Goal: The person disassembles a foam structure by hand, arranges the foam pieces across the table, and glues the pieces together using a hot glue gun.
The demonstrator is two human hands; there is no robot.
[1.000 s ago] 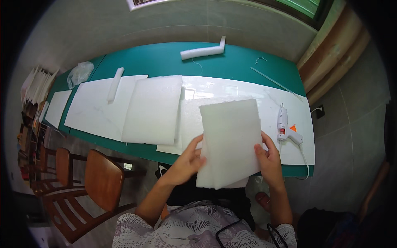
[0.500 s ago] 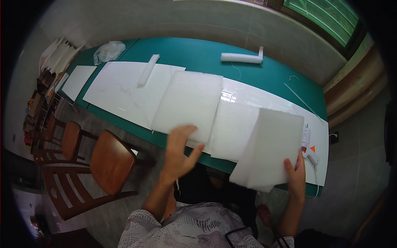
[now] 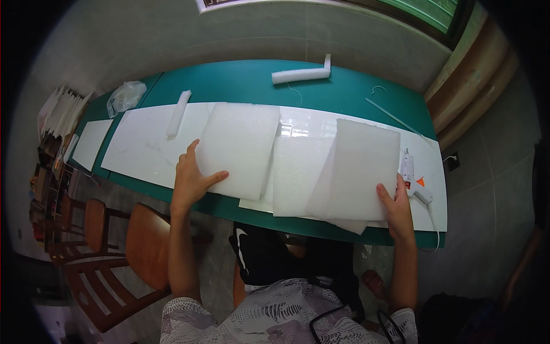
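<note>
Several white foam sheets lie side by side on a white marble-patterned board. My right hand grips the right edge of a foam sheet, thumb on top; this sheet overlaps other foam below it. My left hand is at the left edge of another foam sheet, fingers stretched out and apart, the thumb over its face. Between these two, a middle foam sheet lies flat, partly covered. Just right of my right hand rests a white glue gun with an orange part and a cord.
The marble-patterned board covers much of a green table. A foam strip lies on its left part, and an L-shaped foam piece farther back. A glue stick and plastic bag lie beyond. Wooden chairs stand left.
My left hand has moved left to the edge of the left foam sheet. The sheet in my right hand has come down flatter over the board. The view has shifted.
</note>
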